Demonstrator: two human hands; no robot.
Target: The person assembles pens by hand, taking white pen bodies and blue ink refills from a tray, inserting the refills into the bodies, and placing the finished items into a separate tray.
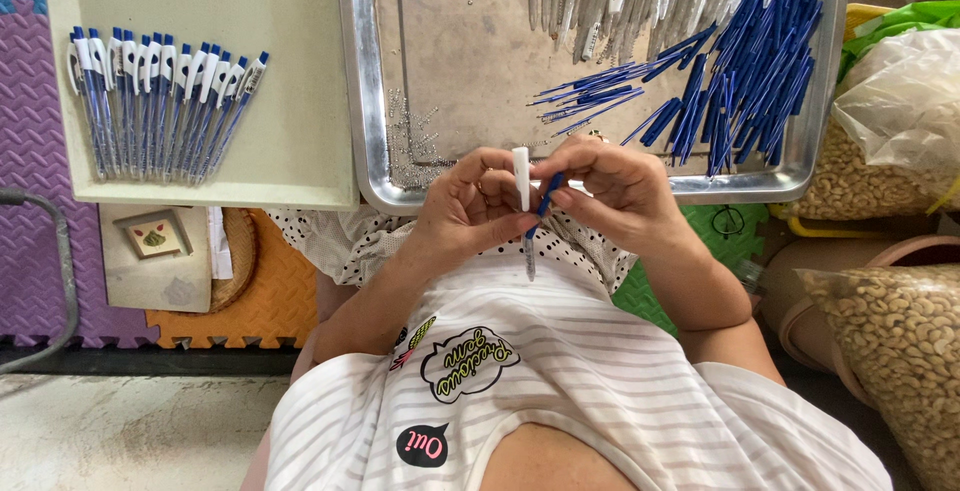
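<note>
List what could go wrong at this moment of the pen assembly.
The blue pen part meets the white barrel in mid-air between left hand and right hand; a slip would likely drop it onto the lap. The tiny springs lie loose near the metal tray rim and might scatter if bumped.

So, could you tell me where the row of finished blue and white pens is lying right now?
In the head view, the row of finished pens lies at upper left on the pale tray, just left of the metal tray and away from both hands.
</note>
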